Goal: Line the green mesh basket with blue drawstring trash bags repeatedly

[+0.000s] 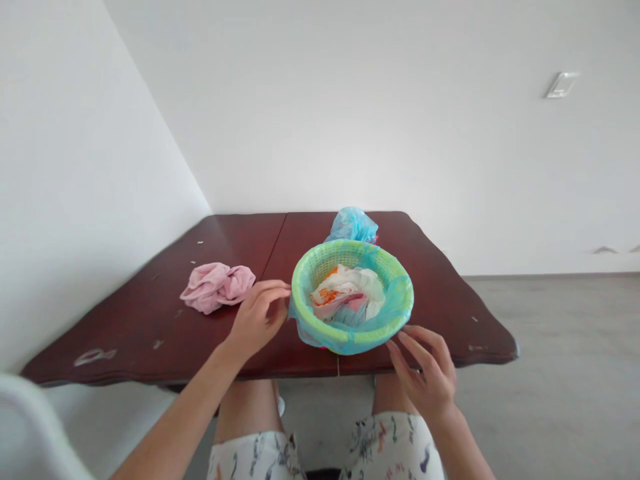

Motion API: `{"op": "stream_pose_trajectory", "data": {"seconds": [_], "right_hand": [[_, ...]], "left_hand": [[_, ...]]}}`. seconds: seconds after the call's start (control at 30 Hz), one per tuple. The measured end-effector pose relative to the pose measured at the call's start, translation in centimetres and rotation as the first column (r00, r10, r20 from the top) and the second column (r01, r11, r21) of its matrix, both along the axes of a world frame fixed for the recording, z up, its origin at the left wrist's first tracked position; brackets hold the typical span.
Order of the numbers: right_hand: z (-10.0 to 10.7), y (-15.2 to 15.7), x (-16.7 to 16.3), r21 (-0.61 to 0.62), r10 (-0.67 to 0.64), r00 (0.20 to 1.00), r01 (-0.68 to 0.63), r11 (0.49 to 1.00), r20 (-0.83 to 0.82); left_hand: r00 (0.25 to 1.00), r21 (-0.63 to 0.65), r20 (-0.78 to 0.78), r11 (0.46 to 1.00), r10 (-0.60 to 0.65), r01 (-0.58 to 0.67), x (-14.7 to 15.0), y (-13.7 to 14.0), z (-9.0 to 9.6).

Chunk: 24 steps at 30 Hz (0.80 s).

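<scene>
A light-green woven plastic basket [301, 272] stands near the table's front edge, lined with a thin blue plastic bag [400, 297] folded over its rim. Crumpled white, orange and pink plastic bags [367, 283] lie inside it. At the basket's left side, my left hand [261, 317] has its fingertips and thumb closed on the edge of the blue bag. My right hand [427, 367] grips the bag's edge between thumb and fingers, below the rim at the front right; its exact hold is partly hidden.
A bunched pink cloth [217, 287] lies left of the basket on the dark red wooden table [240, 233]. Behind the basket sits a puffed blue plastic bag [353, 225] with a bit of red. White walls meet the table's left and far sides. A pale curved edge [35, 407] shows at lower left.
</scene>
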State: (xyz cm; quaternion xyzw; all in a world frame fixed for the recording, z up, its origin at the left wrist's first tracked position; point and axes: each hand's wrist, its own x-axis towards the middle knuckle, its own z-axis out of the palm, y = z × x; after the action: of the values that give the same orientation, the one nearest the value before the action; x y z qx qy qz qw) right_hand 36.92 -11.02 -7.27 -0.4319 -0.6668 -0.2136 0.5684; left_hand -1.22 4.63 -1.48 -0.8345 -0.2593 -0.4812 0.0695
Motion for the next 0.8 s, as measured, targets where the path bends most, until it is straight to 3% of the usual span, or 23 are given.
{"op": "stream_pose_trajectory", "data": {"seconds": [0.13, 0.3, 0.57, 0.8], "right_hand": [[0.0, 1.0, -1.1, -0.001, 0.001, 0.999, -0.001, 1.0, 0.035], [0.2, 1.8, -2.5, -0.028, -0.054, 0.996, 0.057, 0.998, 0.074], [-0.1, 1.6, -2.1, -0.139, -0.095, 0.99, 0.109, 0.984, 0.102], [-0.5, 2.1, -1.5, -0.122, -0.011, 1.0, 0.014, 0.992, 0.021]], "left_hand": [[0.999, 0.058, 0.032, 0.997, 0.044, -0.046, 1.1, -2.6, -3.4], [0.994, 0.117, -0.056, 0.989, 0.092, -0.084, 2.3, -2.5, -5.0], [0.997, 0.057, -0.001, 0.996, 0.074, -0.074, 3.0, -2.0, -4.4], [0.997, -0.062, 0.008, 0.995, -0.079, 0.08, 2.6, -2.2, -4.0]]}}
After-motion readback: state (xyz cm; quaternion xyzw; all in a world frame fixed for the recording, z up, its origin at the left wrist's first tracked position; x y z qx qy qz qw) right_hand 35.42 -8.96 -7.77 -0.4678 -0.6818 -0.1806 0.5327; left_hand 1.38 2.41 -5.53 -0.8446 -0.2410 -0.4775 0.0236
